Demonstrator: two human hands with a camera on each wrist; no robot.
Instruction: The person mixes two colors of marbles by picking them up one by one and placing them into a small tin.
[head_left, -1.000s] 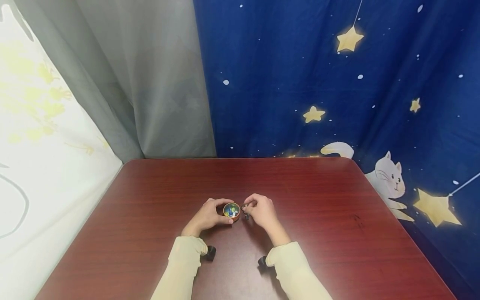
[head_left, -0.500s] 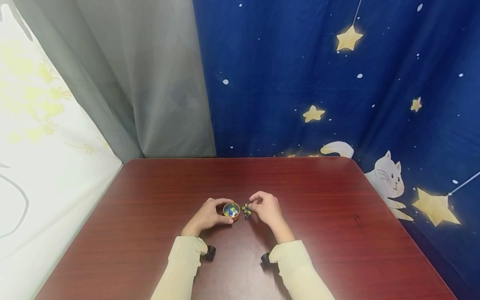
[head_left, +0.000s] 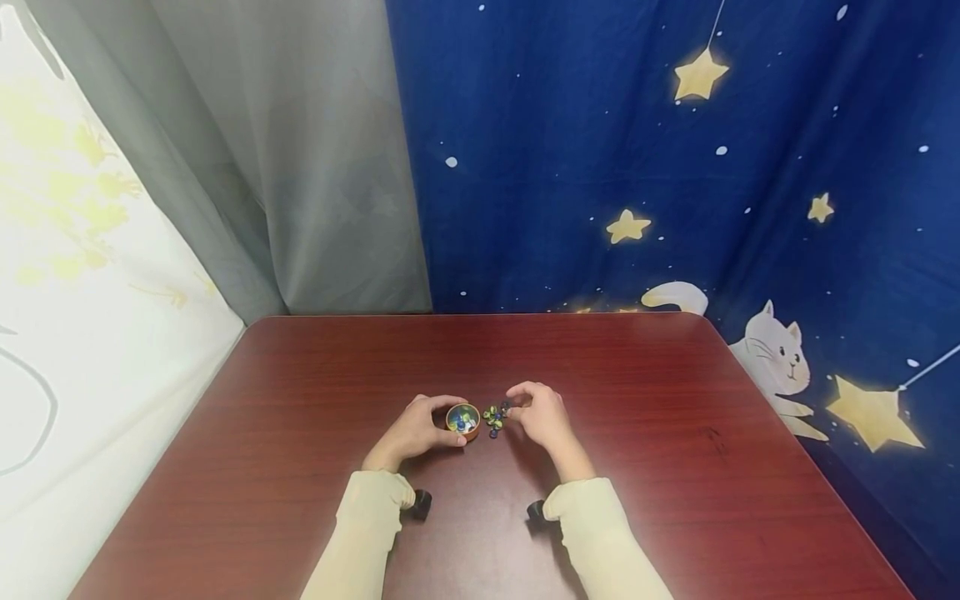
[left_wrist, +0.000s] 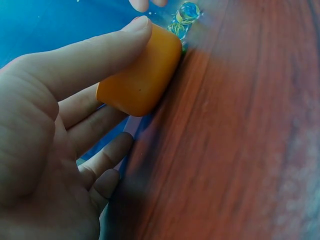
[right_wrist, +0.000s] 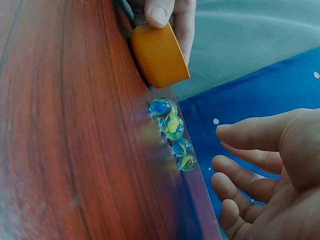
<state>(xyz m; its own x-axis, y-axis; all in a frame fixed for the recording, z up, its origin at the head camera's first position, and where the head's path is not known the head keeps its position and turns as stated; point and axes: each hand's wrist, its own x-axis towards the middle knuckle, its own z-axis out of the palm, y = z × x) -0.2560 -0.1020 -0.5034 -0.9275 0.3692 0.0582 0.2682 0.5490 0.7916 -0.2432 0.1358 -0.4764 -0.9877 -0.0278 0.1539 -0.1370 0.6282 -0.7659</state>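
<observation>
Between the thumb and fingers of my left hand [head_left: 417,428] is a small orange cup [left_wrist: 142,75], standing upright on the table. Glass marbles show inside its mouth in the head view. Just right of the cup, several clear glass marbles [right_wrist: 172,125] with blue and yellow-green swirls lie in a loose cluster on the wood. My right hand [head_left: 542,417] is beside that cluster, its fingers loosely bent and spread. In the right wrist view its palm [right_wrist: 295,185] shows and nothing sits between thumb and fingers.
The reddish-brown wooden table [head_left: 337,358] has its far edge against a grey curtain [head_left: 345,208] and a blue star-patterned curtain [head_left: 540,208]. A white patterned cloth [head_left: 97,333] hangs at the left. Black wrist cameras [head_left: 422,505] jut inward from both sleeves.
My right hand has drawn back to the right from the marbles, uncovering the cluster on the table. The left hand and the cup have stayed in place.
</observation>
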